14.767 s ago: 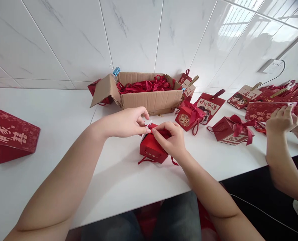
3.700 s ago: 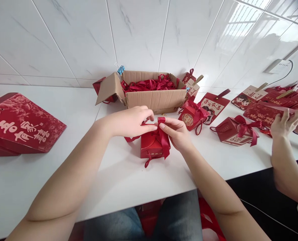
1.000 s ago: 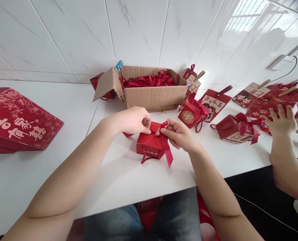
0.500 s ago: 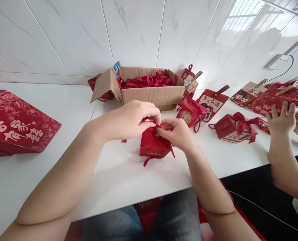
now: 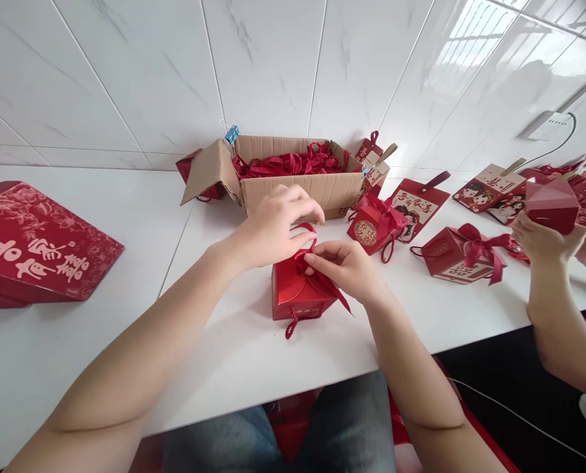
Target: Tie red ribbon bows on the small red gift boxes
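Note:
A small red gift box [image 5: 293, 289] stands on the white table in front of me, with a twisted cord hanging down its near side. Red satin ribbon [image 5: 339, 299] lies across its lid, one tail trailing to the right. My right hand [image 5: 347, 266] pinches the ribbon at the top of the box between thumb and finger. Just above the lid, my left hand [image 5: 283, 223] has its thumb and fingers apart beside a raised ribbon loop. Whether the left thumb touches that loop is hard to make out.
Behind my hands is an open cardboard box [image 5: 293, 190] full of red ribbons. A large red box [image 5: 51, 243] lies at left. Bow-tied gift boxes [image 5: 463, 253] stand at right. There a co-worker's hand [image 5: 544, 240] holds a red box [image 5: 552, 207].
My left fingers have spread and released their pinch on the ribbon, leaving a loop standing. My right hand stays on the ribbon. The co-worker's hand has lifted a red box.

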A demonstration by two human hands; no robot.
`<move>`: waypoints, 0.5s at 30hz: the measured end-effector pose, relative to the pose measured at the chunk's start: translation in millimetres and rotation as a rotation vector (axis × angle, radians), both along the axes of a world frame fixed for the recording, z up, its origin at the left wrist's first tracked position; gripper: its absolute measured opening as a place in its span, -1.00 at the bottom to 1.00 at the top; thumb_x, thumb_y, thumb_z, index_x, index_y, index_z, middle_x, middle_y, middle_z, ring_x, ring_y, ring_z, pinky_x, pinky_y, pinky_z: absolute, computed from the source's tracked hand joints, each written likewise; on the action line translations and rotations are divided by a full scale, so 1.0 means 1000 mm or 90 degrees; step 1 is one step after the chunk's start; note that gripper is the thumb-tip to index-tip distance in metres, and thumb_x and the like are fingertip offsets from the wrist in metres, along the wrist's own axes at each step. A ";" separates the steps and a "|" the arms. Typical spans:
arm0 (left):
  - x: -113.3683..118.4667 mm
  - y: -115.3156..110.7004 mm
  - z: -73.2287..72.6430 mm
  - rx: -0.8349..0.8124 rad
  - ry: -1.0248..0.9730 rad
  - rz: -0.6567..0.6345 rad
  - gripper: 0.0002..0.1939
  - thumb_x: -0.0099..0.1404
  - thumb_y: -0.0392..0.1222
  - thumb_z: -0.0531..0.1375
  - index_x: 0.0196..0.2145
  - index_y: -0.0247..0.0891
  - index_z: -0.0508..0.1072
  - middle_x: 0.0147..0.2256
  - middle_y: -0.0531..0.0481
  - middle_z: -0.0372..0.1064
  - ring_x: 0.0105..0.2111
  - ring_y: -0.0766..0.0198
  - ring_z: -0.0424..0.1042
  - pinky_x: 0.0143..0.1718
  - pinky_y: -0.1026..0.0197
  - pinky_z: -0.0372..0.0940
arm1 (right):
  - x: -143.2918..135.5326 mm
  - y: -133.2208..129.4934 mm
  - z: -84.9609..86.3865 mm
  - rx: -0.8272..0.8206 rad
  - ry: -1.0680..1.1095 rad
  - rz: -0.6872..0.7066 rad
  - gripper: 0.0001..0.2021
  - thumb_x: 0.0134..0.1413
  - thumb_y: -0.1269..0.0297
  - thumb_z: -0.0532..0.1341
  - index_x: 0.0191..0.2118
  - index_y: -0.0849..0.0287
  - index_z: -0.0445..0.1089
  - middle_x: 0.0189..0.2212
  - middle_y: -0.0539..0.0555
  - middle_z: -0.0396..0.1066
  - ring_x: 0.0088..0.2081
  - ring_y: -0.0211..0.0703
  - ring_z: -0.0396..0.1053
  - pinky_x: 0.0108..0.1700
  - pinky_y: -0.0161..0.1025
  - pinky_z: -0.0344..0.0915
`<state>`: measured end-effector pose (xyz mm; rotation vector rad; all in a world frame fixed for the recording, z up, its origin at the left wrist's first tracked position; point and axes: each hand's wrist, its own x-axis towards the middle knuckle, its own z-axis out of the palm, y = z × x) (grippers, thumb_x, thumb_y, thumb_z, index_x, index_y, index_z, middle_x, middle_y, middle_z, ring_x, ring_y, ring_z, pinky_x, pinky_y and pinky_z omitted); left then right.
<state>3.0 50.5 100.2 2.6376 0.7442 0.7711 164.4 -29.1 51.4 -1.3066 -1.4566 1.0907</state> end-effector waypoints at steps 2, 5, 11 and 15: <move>-0.004 -0.002 0.005 0.006 -0.033 0.052 -0.87 0.19 -0.17 0.19 -0.29 -0.23 0.39 -0.26 -0.03 0.33 -0.20 0.20 0.30 -0.20 0.18 0.24 | -0.001 0.001 -0.003 0.003 0.017 -0.007 -0.79 0.08 0.13 0.25 -0.36 0.19 0.48 -0.48 0.04 0.52 -0.41 -0.24 0.45 -0.35 -0.32 0.34; -0.011 -0.003 0.011 -0.139 0.045 0.071 -0.74 0.19 0.02 0.20 -0.31 -0.22 0.36 -0.38 0.02 0.34 -0.42 0.30 0.30 -0.43 0.25 0.20 | -0.002 0.000 -0.005 0.006 0.029 -0.014 -0.80 0.08 0.15 0.26 -0.35 0.19 0.46 -0.47 0.04 0.52 -0.41 -0.24 0.46 -0.36 -0.33 0.34; -0.011 0.005 0.010 -0.341 0.217 0.032 -0.58 0.21 0.21 0.10 -0.42 -0.21 0.48 -0.42 0.02 0.42 -0.46 0.30 0.32 -0.50 0.26 0.14 | -0.002 -0.002 -0.007 0.040 0.037 -0.046 -0.80 0.09 0.14 0.25 -0.33 0.18 0.47 -0.46 0.04 0.51 -0.40 -0.23 0.45 -0.34 -0.31 0.34; -0.009 0.008 0.009 -0.359 0.171 -0.007 -0.64 0.20 0.16 0.15 -0.39 -0.19 0.52 -0.35 0.04 0.49 -0.33 0.25 0.42 -0.39 0.26 0.24 | -0.002 0.000 -0.007 0.061 0.035 -0.069 -0.79 0.10 0.13 0.24 -0.34 0.18 0.46 -0.44 0.05 0.51 -0.38 -0.22 0.45 -0.35 -0.31 0.34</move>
